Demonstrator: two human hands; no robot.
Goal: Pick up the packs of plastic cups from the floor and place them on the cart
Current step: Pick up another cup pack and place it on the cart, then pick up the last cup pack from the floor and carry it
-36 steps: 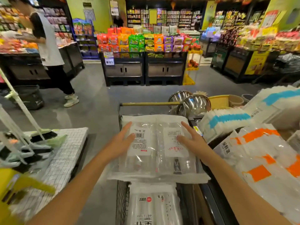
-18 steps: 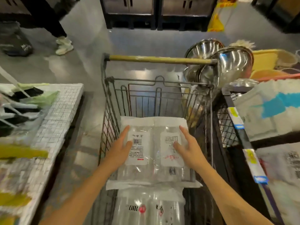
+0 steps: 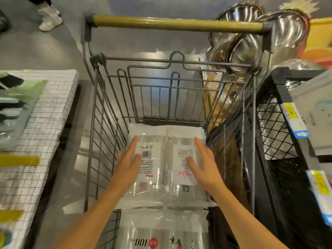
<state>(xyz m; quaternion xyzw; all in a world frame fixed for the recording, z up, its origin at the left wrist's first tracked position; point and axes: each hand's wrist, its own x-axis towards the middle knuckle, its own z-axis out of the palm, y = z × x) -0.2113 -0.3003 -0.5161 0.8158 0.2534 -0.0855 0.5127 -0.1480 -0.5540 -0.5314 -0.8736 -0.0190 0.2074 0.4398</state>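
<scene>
Both grips spread flat, left hand (image 3: 128,165) and right hand (image 3: 203,166) clasping nothing, palms pressing the pack of plastic cups (image 3: 166,166) level inside the cart (image 3: 98,123), overlapping a second pack (image 3: 161,230) for stacking.

**Around the aisle: bowls, shelving and a gridded table**

A cluster of shiny steel bowls (image 3: 280,38) sits at far right, stacked and tilted on their sides. Just right of them shows a yellow tub (image 3: 321,35), cut off by the frame edge. Nearer on the right stands a black mesh shelf unit (image 3: 274,123) bearing yellow-and-blue price tags (image 3: 292,119) along its edge. At left is a table under a white cloth with a black grid (image 3: 48,112); green and black packaged items (image 3: 16,101) lie on it, blurred. At far left, a white sneaker (image 3: 49,17) rests on the grey floor (image 3: 53,51).
</scene>
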